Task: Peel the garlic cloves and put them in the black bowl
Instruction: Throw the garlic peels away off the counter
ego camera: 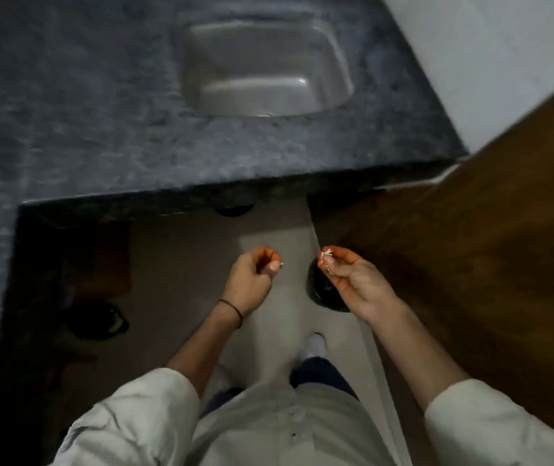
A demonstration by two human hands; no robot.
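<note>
My left hand (252, 280) hangs over the floor with its fingers curled; a small pale piece (276, 265), seemingly a garlic clove, shows at its fingertips. My right hand (349, 280) is a short way to the right at the same height. Its thumb and fingers pinch thin white wisps of garlic skin (327, 255). Directly below that hand sits a dark round container (316, 292) on the floor, partly hidden by the hand; I cannot tell whether it is the black bowl. The two hands are apart.
A dark speckled stone counter (100, 129) wraps round the far and left sides, with a steel sink (265, 68) set in it. A brown wooden door (470, 264) stands at the right. A dark object (100, 321) lies on the pale floor (184, 264) at the left.
</note>
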